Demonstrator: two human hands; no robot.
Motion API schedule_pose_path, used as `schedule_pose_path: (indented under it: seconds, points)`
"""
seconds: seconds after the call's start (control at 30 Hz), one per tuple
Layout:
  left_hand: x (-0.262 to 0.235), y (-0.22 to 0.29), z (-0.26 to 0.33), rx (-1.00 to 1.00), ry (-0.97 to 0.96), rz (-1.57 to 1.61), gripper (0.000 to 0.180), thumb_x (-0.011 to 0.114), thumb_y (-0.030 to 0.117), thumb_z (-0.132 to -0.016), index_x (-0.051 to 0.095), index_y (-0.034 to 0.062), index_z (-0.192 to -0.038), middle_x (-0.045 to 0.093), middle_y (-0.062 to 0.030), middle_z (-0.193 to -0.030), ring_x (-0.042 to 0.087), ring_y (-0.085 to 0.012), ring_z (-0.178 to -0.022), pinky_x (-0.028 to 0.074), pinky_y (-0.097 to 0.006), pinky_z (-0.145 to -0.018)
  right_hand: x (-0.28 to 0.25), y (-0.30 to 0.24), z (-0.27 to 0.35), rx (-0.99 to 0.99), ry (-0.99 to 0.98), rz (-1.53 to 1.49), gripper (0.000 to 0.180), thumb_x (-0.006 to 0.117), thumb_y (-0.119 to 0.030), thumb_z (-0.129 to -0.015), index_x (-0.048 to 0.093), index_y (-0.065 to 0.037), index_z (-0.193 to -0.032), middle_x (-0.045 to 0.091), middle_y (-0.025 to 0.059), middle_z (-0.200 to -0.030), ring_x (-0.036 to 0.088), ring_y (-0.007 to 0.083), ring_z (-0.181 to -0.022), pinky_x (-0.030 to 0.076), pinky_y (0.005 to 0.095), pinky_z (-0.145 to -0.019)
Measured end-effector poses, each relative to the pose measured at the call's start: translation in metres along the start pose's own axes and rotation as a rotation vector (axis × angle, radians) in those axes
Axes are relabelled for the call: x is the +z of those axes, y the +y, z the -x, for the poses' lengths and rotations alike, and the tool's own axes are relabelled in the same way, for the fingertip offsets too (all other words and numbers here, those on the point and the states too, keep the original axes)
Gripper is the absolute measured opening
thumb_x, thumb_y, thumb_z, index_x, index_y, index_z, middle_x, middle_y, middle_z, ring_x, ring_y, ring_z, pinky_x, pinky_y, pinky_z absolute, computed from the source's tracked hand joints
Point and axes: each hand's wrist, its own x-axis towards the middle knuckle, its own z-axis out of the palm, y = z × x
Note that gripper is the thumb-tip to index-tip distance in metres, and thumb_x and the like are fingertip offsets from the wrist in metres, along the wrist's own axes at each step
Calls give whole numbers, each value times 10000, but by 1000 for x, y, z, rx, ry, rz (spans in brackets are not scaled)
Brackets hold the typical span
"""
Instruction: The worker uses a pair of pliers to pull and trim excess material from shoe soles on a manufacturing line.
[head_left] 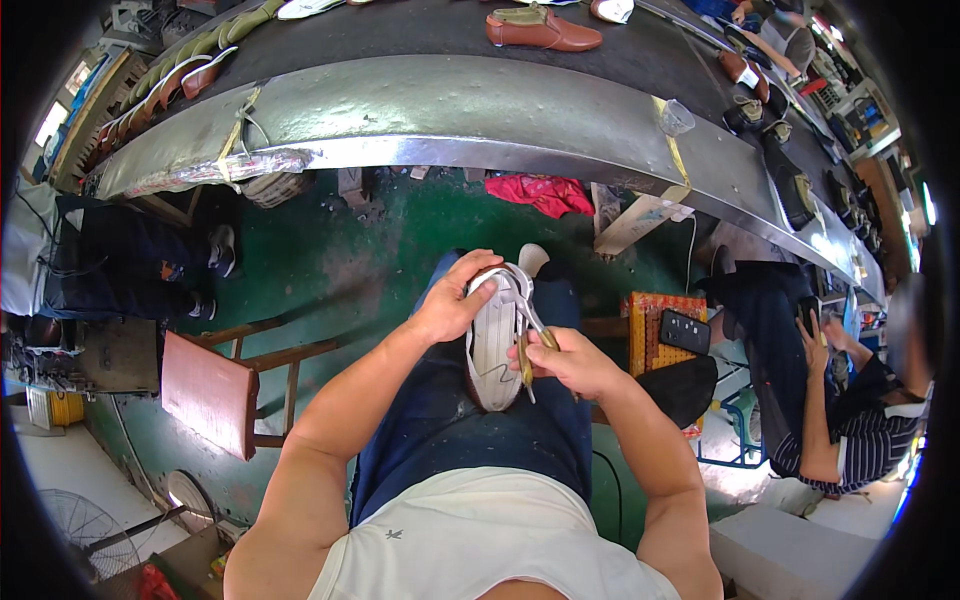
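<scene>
Head view: I find the shoe (492, 350), sole up, at centre. Left hand (452, 303): grip pinching its eleven-o'clock edge. Right hand (572, 363): grip wrapped round the pincers (526, 300), four o'clock. I advise firm bracing, pincers square to the rim.

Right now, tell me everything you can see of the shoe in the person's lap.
The shoe is turned underside up, its long, rounded, off-white bottom showing, with brown along parts of the edge. A thin dark line curves across the near part. It lies lengthwise away from the person, above the blue trousers. The left hand grips its far end, thumb over the rim. Metal pincers in the right hand lie along its right edge; whether they bite it is unclear.
</scene>
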Motion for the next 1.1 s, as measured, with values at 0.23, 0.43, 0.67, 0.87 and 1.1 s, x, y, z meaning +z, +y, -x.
schedule_pose_path:
  seconds: [0.23, 0.43, 0.67, 0.87, 1.1]
  points:
    - [-1, -9, 4, -25, 70, 36, 392, 594, 61, -1001, 570, 71, -1392, 491, -129, -1478, 460, -239, -1390, 347, -353, -1163, -7, 19, -20, -251, 292, 876, 239, 606, -199, -991, 594, 16, -1096, 681, 210, -898, 682, 374, -788, 536, 434, -712]
    - [1, -14, 3, 35, 77, 46, 397, 608, 73, -988, 578, 93, -1383, 481, -155, -1501, 456, -294, -1411, 352, -375, -1171, -15, 47, -35, -569, 480, 972, 235, 632, -189, -976, 589, 9, -1095, 679, 233, -932, 662, 443, -843, 535, 495, -741]
    - [2, 14, 10, -332, 35, 542, 619, 630, 54, -971, 424, 130, -1549, 586, -79, -1387, 535, -189, -1299, 385, -351, -1127, 15, 10, 5, -298, 433, 1265, 178, 600, -115, -936, 550, 15, -1047, 649, 215, -917, 685, 408, -826, 568, 470, -718]
    - [4, 36, 3, -515, 56, 889, 570, 623, 150, -1020, 415, 81, -1545, 637, -56, -1298, 586, -160, -1205, 455, -335, -1052, 31, -13, 20, -141, 416, 1486, 170, 584, -65, -897, 550, 36, -1030, 654, 209, -915, 712, 359, -828, 598, 427, -725]
    - [0, 55, 14, -308, 162, 305, 480, 647, 194, -1012, 518, 24, -1441, 596, -112, -1360, 568, -207, -1250, 448, -350, -1076, 10, -12, 70, -370, 14, 933, 335, 671, -154, -931, 580, 31, -1196, 644, 186, -905, 668, 391, -837, 549, 422, -786]
